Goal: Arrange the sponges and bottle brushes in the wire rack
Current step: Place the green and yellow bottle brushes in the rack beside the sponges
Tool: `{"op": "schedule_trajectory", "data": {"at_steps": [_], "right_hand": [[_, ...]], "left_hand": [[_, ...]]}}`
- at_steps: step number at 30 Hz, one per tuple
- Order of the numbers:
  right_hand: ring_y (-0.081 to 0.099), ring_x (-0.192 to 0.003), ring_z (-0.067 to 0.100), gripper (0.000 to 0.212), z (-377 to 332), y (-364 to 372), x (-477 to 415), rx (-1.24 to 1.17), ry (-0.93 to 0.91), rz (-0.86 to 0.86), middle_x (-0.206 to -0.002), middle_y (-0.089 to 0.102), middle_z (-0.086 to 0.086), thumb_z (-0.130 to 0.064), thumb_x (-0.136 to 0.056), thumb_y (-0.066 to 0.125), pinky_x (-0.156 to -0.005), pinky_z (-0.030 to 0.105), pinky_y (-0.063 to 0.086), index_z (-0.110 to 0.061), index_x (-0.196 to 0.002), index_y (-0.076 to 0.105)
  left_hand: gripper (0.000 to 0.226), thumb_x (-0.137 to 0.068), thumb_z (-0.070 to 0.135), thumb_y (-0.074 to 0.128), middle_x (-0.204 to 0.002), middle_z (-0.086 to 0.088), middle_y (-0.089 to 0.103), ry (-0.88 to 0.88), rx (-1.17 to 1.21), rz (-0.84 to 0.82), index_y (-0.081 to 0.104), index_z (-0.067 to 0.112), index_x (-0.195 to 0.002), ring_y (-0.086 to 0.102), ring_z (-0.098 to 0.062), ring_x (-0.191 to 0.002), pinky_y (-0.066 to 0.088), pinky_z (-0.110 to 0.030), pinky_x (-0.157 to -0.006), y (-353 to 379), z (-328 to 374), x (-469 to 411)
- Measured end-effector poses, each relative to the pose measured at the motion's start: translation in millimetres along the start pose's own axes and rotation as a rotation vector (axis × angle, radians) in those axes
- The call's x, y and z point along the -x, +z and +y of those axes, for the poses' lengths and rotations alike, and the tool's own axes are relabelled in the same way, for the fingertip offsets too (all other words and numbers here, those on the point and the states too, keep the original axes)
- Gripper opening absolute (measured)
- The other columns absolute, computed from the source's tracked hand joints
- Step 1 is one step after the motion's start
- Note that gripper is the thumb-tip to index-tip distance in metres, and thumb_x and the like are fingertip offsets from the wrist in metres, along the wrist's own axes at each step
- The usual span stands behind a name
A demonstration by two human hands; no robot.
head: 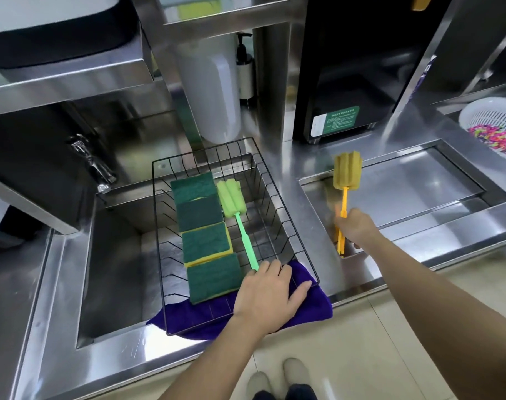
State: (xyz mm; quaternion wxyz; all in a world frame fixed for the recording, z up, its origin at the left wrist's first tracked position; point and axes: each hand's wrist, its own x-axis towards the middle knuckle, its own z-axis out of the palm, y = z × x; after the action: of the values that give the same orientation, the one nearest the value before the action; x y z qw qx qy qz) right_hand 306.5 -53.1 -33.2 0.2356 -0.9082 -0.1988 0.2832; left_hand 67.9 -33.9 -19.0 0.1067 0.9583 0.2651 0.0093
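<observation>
Sponges [204, 236], four green-topped with yellow undersides, lie in a row along the left side of the wire rack [286, 194], which sits over the sink [113, 272]. Just right of them a green bottle brush [237, 217] lies in the rack. The left hand [267, 298] rests flat, fingers spread, on the rack's near corner and a purple cloth [312, 313], touching the brush handle. Farther right, the right hand [355, 228] has its fingers closed around a yellow bottle brush [347, 174] above the steel worktop [309, 203]. A green label [341, 118] behind is too blurred to read.
</observation>
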Motion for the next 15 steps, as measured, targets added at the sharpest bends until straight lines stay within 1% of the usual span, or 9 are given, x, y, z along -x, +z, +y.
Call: {"op": "schedule_trajectory", "data": {"at_steps": [1,3,5,6,8,10,12,14,15], "right_hand": [[0.048,-0.079,0.031,0.035,0.7,-0.3,-0.9,-0.010,-0.006,0.026,-0.081,0.051,0.016,-0.029,-0.093,0.045,-0.071,0.037,0.041,-0.011,-0.064,0.039],[0.047,-0.078,0.032,0.036,-1.7,-4.9,-0.2,-0.041,-0.030,0.078,-0.086,0.050,0.020,-0.024,-0.093,0.043,-0.073,0.039,0.043,-0.012,-0.060,0.033],[0.051,-0.076,0.036,0.028,-6.5,-12.1,0.0,-0.115,-0.070,0.122,-0.086,0.055,0.024,-0.016,-0.092,0.040,-0.072,0.045,0.048,-0.006,-0.066,0.038],[0.053,-0.074,0.036,0.020,-10.8,-16.3,0.7,-0.155,-0.099,0.133,-0.086,0.058,0.026,-0.014,-0.091,0.039,-0.066,0.044,0.048,-0.004,-0.074,0.042],[0.050,-0.067,0.033,0.011,-22.3,-24.3,3.6,-0.224,-0.183,0.147,-0.084,0.056,0.024,-0.013,-0.093,0.036,-0.053,0.033,0.041,-0.005,-0.087,0.039],[0.047,-0.057,0.029,0.013,-37.8,-30.4,8.8,-0.272,-0.266,0.160,-0.077,0.050,0.018,-0.019,-0.097,0.034,-0.047,0.027,0.035,-0.010,-0.087,0.034],[0.048,-0.042,0.023,0.020,-55.5,-32.8,18.1,-0.287,-0.350,0.158,-0.064,0.046,0.013,-0.025,-0.098,0.035,-0.039,0.025,0.035,-0.018,-0.080,0.031],[0.045,-0.026,0.013,0.022,-73.3,-31.3,29.6,-0.284,-0.429,0.125,-0.056,0.047,0.011,-0.027,-0.098,0.037,-0.028,0.022,0.034,-0.015,-0.081,0.030],[0.046,-0.025,0.014,0.022,-81.4,-28.6,34.8,-0.276,-0.462,0.097,-0.055,0.050,0.012,-0.027,-0.098,0.039,-0.027,0.022,0.035,-0.013,-0.085,0.030]], "left_hand": [[0.073,-0.088,0.060,0.004,-0.102,-0.003,0.059,0.003,0.002,0.004,0.058,0.014,-0.108,0.051,-0.022,-0.095,0.044,-0.036,-0.076,0.3,0.1,0.2],[0.071,-0.090,0.059,0.008,-0.099,-0.004,0.060,0.005,0.009,0.022,0.060,0.013,-0.105,0.052,-0.023,-0.092,0.044,-0.037,-0.074,1.5,-0.1,0.5],[0.070,-0.090,0.059,0.009,-0.097,-0.004,0.060,0.008,0.001,0.025,0.060,0.013,-0.104,0.053,-0.023,-0.091,0.045,-0.037,-0.073,2.9,-0.3,0.3],[0.071,-0.090,0.059,0.009,-0.097,-0.004,0.060,0.008,-0.004,0.032,0.060,0.013,-0.104,0.053,-0.023,-0.091,0.045,-0.037,-0.073,2.7,-0.7,0.6],[0.072,-0.089,0.060,0.007,-0.099,-0.004,0.060,0.003,-0.004,0.035,0.060,0.013,-0.105,0.052,-0.022,-0.093,0.044,-0.037,-0.074,0.7,-0.3,0.7],[0.074,-0.087,0.061,0.006,-0.099,-0.003,0.060,-0.001,0.001,0.034,0.060,0.013,-0.106,0.052,-0.022,-0.094,0.043,-0.037,-0.076,-1.0,-0.1,1.0],[0.072,-0.087,0.061,0.010,-0.095,-0.004,0.061,-0.005,0.012,0.043,0.062,0.013,-0.101,0.054,-0.023,-0.090,0.043,-0.037,-0.073,-2.5,-0.5,1.9],[0.064,-0.089,0.060,0.021,-0.085,-0.004,0.063,0.002,0.010,0.054,0.064,0.013,-0.090,0.057,-0.023,-0.081,0.045,-0.037,-0.067,-3.6,-2.2,3.6],[0.061,-0.089,0.059,0.025,-0.081,-0.003,0.064,0.005,-0.008,0.056,0.065,0.013,-0.087,0.058,-0.022,-0.077,0.045,-0.036,-0.065,-4.6,-3.9,5.1]]}}
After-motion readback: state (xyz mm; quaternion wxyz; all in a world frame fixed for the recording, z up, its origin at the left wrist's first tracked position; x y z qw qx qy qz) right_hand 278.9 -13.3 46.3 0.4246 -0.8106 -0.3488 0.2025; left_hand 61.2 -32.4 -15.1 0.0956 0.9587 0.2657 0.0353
